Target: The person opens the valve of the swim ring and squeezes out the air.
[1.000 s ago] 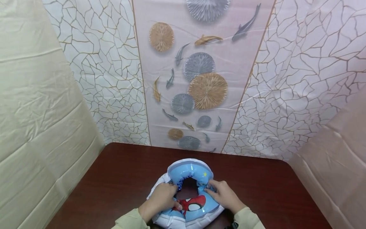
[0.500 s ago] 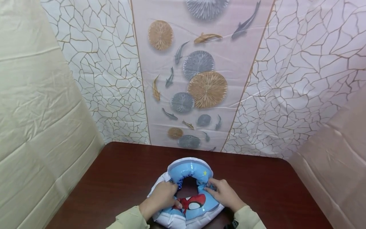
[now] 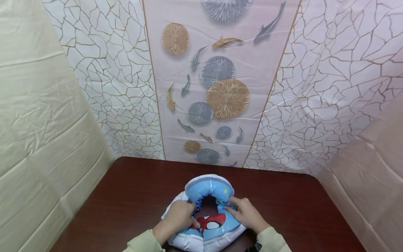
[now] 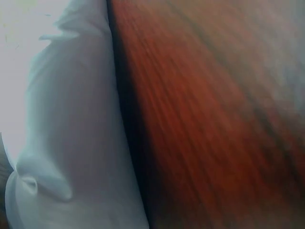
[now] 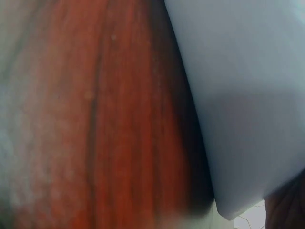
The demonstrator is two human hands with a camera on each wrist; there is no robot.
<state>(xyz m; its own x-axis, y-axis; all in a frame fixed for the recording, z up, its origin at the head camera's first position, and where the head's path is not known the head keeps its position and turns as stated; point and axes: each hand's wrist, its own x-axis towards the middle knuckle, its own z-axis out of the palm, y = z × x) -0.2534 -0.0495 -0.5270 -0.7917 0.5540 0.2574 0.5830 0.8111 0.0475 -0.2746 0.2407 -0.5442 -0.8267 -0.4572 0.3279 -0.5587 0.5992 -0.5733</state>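
Note:
A partly filled inflatable swim ring (image 3: 209, 187) lies on the dark red-brown table. Its top is light blue with a red cartoon mask face and a yellow star, and its outside is white. My left hand (image 3: 178, 216) grips the left part, fingers reaching over toward the centre hole and thumb near the red print. On the right, my right hand (image 3: 247, 213) pinches the blue vinyl beside the hole between thumb and fingers. Both wrist views show only the ring's white side, the left one (image 4: 76, 114) creased and the right one (image 5: 248, 105) smoother; no fingers appear there.
The wood-grain table (image 3: 132, 196) extends around the ring on both sides and behind it. A patterned cloth backdrop (image 3: 217, 105) with fish and round motifs stands along the far edge. Pale cloth walls (image 3: 47, 140) close in left and right.

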